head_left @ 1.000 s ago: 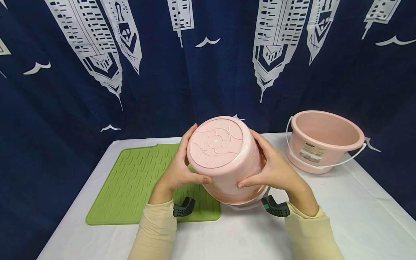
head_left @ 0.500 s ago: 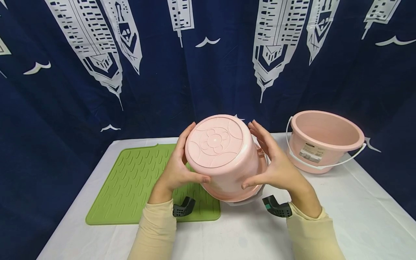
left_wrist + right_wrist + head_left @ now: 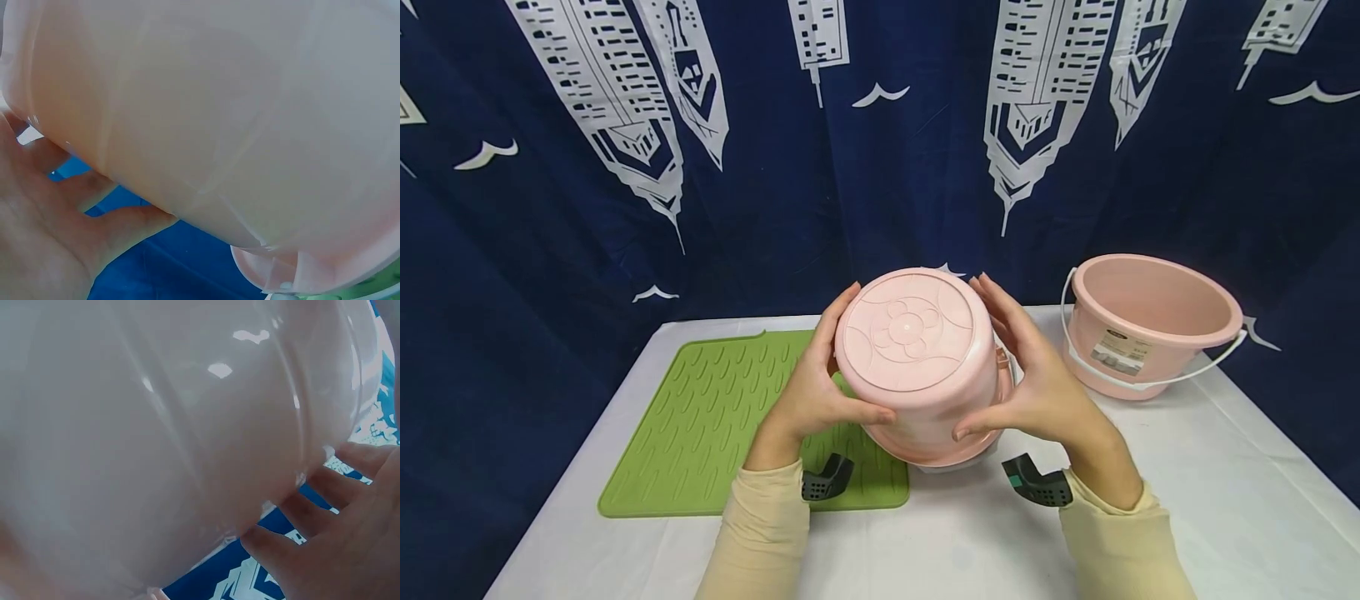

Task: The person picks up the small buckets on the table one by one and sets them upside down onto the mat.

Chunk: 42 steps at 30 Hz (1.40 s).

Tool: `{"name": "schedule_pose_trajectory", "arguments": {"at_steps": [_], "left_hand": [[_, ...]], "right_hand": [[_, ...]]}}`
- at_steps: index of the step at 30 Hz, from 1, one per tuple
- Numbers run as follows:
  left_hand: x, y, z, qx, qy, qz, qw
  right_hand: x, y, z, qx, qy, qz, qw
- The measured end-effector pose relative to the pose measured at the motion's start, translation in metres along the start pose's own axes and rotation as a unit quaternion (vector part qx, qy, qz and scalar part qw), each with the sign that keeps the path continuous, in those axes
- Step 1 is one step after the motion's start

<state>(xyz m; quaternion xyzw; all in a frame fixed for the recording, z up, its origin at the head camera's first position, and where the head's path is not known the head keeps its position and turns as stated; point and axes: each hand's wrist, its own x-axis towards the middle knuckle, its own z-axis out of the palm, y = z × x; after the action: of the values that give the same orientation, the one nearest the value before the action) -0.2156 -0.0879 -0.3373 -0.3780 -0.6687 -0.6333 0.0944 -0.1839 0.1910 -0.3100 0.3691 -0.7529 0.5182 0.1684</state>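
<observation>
A pink plastic bucket (image 3: 917, 333) is held upside down and tilted, its flower-patterned base facing the head camera. My left hand (image 3: 808, 387) grips its left side, thumb across the near wall and fingers around the back. On the opposite side, my right hand (image 3: 1037, 387) holds the wall with spread fingers, its thumb at the near face. A handle lug (image 3: 1002, 358) shows beside the right palm. In the left wrist view the bucket wall (image 3: 200, 106) fills most of the picture, fingertips at its edge. Fingertips also meet the ribbed wall (image 3: 156, 450) in the right wrist view.
A second pink bucket (image 3: 1172, 354) with a white handle and a label stands upright at the back right of the white table (image 3: 1225, 483). A green textured mat (image 3: 715, 425) lies at left, partly behind the held bucket. A navy curtain (image 3: 895, 192) hangs behind.
The held bucket has turned and tilted slightly between my hands, bringing its right-hand lug into view. My right hand's fingers have shifted along the wall; the left hand keeps its grip.
</observation>
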Motion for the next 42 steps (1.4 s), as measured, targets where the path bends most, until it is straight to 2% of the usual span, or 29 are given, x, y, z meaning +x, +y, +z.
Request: {"name": "schedule_pose_trajectory", "arguments": {"at_steps": [7,17,22,28,35,42], "left_hand": [[0.001,0.004,0.001,0.019,-0.001,-0.008,0.9998],[0.001,0.011,0.004,0.049,-0.006,-0.02,0.9986],[0.002,0.016,0.006,0.063,-0.009,-0.019,0.9978],[0.002,0.021,0.007,0.064,-0.011,-0.016,0.9977],[0.0,0.022,0.005,0.046,-0.01,-0.011,0.9988],[0.002,0.022,0.004,0.057,0.008,-0.007,0.9983]], "right_hand": [[0.001,0.0,0.004,-0.022,0.005,0.006,1.0],[0.001,0.001,0.008,-0.001,0.016,0.019,1.0],[0.001,0.001,0.009,-0.012,0.021,0.022,0.999],[0.001,0.0,0.01,-0.001,0.025,0.032,0.999],[0.002,0.001,0.013,0.021,0.029,0.002,0.999],[0.003,-0.003,0.014,0.025,0.051,0.008,0.998]]}}
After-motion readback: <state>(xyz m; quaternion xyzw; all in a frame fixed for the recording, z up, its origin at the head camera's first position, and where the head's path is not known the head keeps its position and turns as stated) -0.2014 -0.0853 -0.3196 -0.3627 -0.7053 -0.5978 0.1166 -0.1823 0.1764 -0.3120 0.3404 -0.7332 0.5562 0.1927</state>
